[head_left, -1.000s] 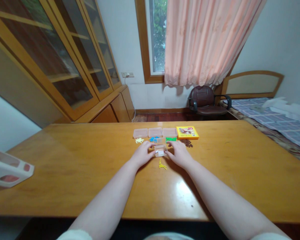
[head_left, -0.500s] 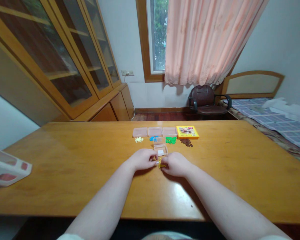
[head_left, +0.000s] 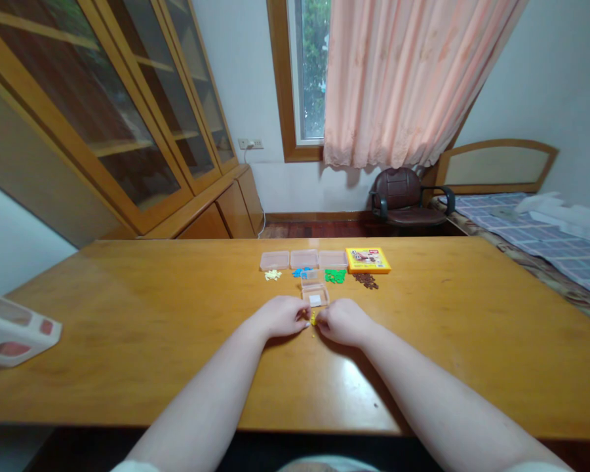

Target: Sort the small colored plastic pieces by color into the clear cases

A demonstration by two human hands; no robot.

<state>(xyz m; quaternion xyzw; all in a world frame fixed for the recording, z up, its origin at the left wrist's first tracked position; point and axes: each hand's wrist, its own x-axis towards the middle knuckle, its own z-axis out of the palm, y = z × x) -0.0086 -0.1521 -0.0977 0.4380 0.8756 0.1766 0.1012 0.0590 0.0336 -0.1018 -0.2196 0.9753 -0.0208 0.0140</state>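
Observation:
Small yellow pieces (head_left: pixel 313 318) lie in a little heap on the table between my two hands. My left hand (head_left: pixel 286 316) rests at the heap's left side, its fingers curled and the fingertips at the pieces. From the right, my right hand (head_left: pixel 343 322) reaches the same heap with bent, closed fingers. Whatever either hand pinches is too small to make out. Just beyond the hands stands a small clear plastic box (head_left: pixel 322 303) with its lid raised, and a white label (head_left: pixel 315 300) shows in it.
Cream pieces (head_left: pixel 273 275), blue pieces (head_left: pixel 302 271), green pieces (head_left: pixel 335 276) and brown pieces (head_left: pixel 366 281) lie in separate heaps. Behind them stand clear boxes (head_left: pixel 275 260) and a yellow box (head_left: pixel 368 260). A white plastic holder (head_left: pixel 24 334) is at the table's left.
The fingers of both hands have shifted slightly around the yellow pieces. A tiny yellow bit now shows on the table just nearer to me than the heap.

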